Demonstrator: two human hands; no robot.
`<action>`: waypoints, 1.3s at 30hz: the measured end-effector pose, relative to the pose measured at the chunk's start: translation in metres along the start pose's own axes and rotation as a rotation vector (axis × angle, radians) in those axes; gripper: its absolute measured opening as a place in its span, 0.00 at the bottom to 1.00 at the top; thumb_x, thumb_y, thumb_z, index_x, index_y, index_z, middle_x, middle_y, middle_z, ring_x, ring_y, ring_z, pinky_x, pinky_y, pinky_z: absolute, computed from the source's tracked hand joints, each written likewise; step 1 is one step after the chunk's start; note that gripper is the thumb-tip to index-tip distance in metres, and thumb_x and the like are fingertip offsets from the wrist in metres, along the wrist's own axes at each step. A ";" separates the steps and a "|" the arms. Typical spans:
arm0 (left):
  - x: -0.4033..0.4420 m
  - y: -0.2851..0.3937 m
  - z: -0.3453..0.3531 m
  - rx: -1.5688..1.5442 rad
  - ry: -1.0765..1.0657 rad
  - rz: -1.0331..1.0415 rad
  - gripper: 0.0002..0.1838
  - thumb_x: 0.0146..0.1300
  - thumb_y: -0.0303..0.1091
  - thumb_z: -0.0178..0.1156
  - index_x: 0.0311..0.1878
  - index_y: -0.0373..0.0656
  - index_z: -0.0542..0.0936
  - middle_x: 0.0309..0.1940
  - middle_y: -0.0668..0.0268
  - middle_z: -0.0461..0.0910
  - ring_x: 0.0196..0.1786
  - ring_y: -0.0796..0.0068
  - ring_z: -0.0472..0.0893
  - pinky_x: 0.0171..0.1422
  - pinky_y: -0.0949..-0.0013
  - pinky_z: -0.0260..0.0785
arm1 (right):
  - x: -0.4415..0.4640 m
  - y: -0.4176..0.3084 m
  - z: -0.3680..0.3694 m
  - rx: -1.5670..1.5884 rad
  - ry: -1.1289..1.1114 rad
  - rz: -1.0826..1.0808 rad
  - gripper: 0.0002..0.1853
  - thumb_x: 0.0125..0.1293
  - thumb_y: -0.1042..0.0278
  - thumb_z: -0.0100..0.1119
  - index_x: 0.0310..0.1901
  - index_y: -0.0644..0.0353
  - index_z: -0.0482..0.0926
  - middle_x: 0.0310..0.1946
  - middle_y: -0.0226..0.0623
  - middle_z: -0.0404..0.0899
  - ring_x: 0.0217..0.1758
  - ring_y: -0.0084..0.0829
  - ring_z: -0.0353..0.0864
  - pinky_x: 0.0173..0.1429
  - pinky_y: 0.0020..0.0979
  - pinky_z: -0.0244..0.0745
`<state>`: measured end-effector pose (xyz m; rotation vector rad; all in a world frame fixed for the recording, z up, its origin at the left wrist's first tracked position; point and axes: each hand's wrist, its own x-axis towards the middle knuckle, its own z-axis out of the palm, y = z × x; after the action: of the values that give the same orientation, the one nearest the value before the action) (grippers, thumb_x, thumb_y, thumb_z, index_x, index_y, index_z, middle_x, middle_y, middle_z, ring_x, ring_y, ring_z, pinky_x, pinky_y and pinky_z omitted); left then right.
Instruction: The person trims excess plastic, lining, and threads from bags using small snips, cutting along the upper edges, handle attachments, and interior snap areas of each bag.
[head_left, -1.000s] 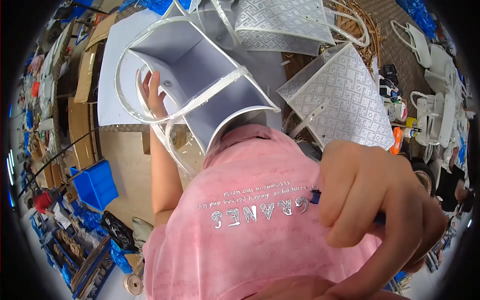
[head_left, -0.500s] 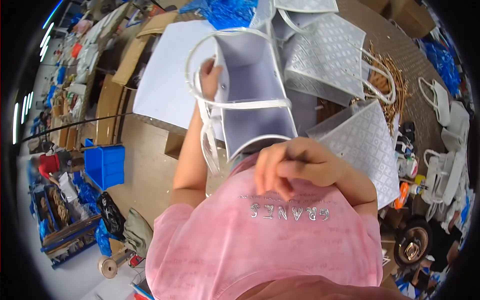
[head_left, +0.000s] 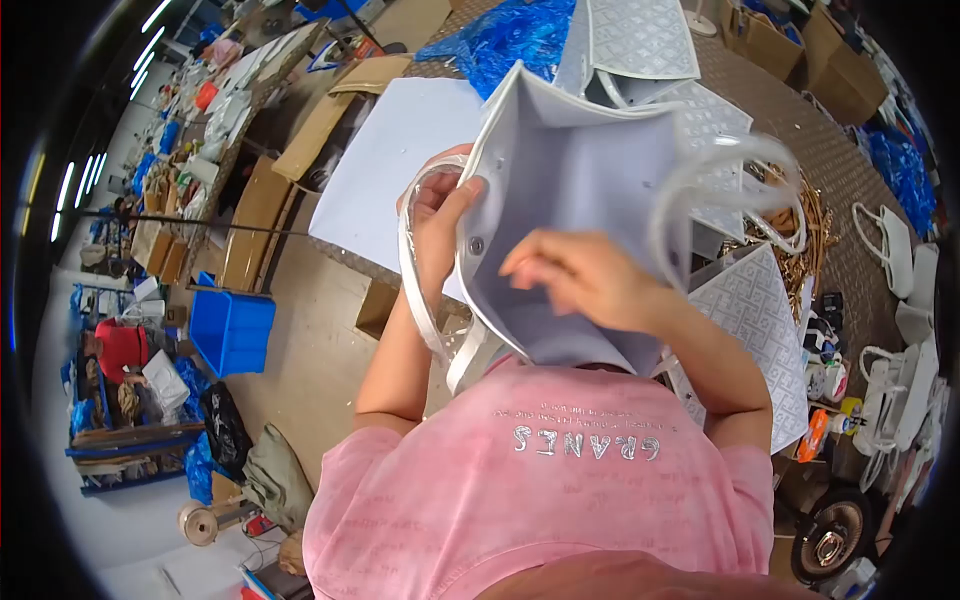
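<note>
A white tote bag (head_left: 590,190) is held tilted toward my chest, with its mouth facing me and its pale grey lining in view. My left hand (head_left: 443,205) grips the bag's left edge, thumb on the inside, beside a metal snap. One white strap (head_left: 420,290) hangs over that wrist. The other handle (head_left: 665,215) is blurred and stands out on the right side. Over the bag's mouth hovers my right hand (head_left: 590,275), slightly blurred, its fingers loosely bent and apart with nothing visible in them.
Patterned white bags (head_left: 640,40) and a patterned panel (head_left: 750,340) lie around the work table. A white sheet (head_left: 390,150) and blue plastic (head_left: 520,40) are behind. Left on the floor stands a blue bin (head_left: 232,330). Brown cords (head_left: 815,225) lie at right.
My left hand has shifted its grip on the bag's edge, and the bag has turned and opened wider toward me. From in front of my chest, my right hand has moved forward over its mouth.
</note>
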<state>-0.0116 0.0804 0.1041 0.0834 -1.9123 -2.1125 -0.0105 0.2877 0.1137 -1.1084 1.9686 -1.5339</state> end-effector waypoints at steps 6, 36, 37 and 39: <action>-0.039 0.037 0.013 -0.306 -0.119 -0.114 0.24 0.64 0.23 0.57 0.64 0.36 0.71 0.45 0.60 0.83 0.46 0.77 0.81 0.51 0.76 0.72 | -0.016 -0.001 -0.013 -0.213 0.473 -0.139 0.23 0.68 0.67 0.54 0.64 0.60 0.70 0.35 0.35 0.73 0.31 0.27 0.75 0.41 0.27 0.69; -0.039 0.033 0.030 -0.465 -0.259 -0.289 0.24 0.65 0.25 0.56 0.64 0.33 0.71 0.48 0.60 0.83 0.48 0.77 0.81 0.53 0.78 0.72 | -0.008 0.023 -0.023 -0.874 0.657 -0.519 0.22 0.52 0.85 0.63 0.51 0.56 0.84 0.36 0.36 0.81 0.30 0.32 0.80 0.32 0.30 0.76; -0.040 0.032 0.031 -0.456 -0.254 -0.292 0.24 0.65 0.25 0.56 0.64 0.33 0.71 0.48 0.61 0.83 0.47 0.77 0.81 0.53 0.78 0.72 | -0.009 0.024 -0.024 -0.886 0.647 -0.524 0.22 0.52 0.85 0.62 0.50 0.56 0.84 0.36 0.36 0.81 0.30 0.33 0.80 0.32 0.30 0.76; -0.039 0.032 0.031 -0.447 -0.250 -0.299 0.24 0.65 0.25 0.56 0.64 0.33 0.71 0.47 0.61 0.83 0.47 0.77 0.81 0.53 0.78 0.72 | -0.009 0.023 -0.025 -0.895 0.637 -0.524 0.22 0.53 0.85 0.61 0.50 0.55 0.84 0.36 0.36 0.81 0.30 0.33 0.80 0.32 0.31 0.76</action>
<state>0.0238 0.1176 0.1330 0.0101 -1.5742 -2.8220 -0.0309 0.3119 0.0986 -1.7262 3.1724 -1.3278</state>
